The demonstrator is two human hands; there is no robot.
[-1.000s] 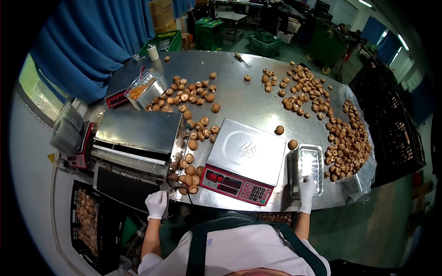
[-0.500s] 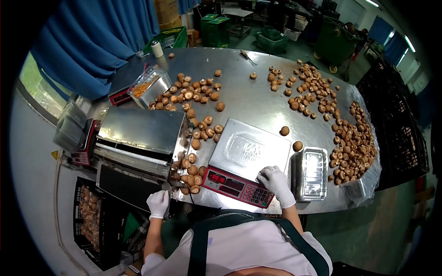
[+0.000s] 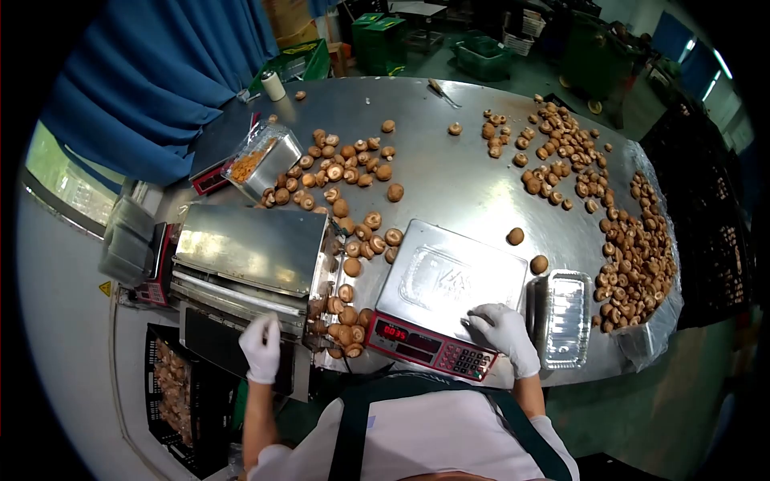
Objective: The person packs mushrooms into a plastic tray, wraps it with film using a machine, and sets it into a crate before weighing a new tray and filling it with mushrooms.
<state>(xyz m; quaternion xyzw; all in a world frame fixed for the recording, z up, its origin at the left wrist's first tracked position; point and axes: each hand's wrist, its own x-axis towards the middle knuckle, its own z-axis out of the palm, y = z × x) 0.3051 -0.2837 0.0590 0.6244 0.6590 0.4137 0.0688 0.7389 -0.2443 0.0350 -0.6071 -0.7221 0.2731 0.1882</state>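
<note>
- Scale: on the metal table, its slightly longer axis running away from the person.
- Right hand: nearer, fingers loosely bent over it beyond the keypad.
- Left hand: apart, fingers bunched; cannot tell whether either grips anything.

Free steel tabletop beyond the scale, between mushroom heaps

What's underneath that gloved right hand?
The red scale: its silver plate and keypad show beside the right hand. Whatever lies directly beneath the hand, near the plate's corner, is covered.
</note>
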